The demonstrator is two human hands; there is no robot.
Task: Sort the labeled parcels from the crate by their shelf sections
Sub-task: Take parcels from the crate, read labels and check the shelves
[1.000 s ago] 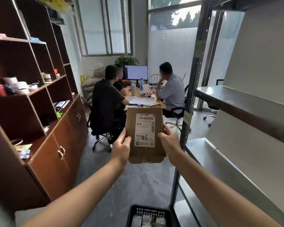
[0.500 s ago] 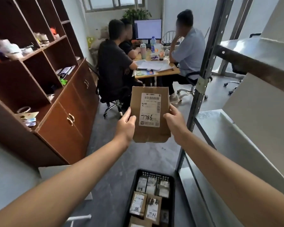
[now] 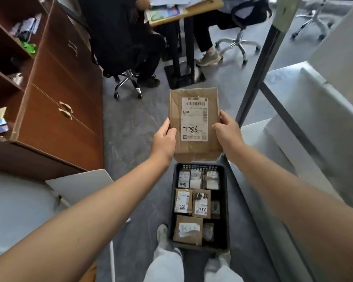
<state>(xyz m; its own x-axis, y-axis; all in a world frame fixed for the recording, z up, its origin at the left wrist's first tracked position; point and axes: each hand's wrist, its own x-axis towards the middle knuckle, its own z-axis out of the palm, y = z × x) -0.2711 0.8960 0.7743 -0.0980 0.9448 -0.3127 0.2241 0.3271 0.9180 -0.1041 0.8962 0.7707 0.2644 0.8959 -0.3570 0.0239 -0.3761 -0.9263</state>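
Together, the left hand (image 3: 164, 139) and right hand (image 3: 226, 133) hold a flat brown cardboard parcel (image 3: 175, 110) between them. Each hand grips its own side edge, thumb on the front. The white label (image 3: 194, 119) carries a handwritten 7786. Directly below the hands a black crate (image 3: 225, 200) sits on the floor, holding more labeled parcels (image 3: 183, 201).

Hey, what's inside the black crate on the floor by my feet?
The black crate holds brown parcels with white labels, lying face up. Anything beneath that top layer is covered, so its depth cannot be told.
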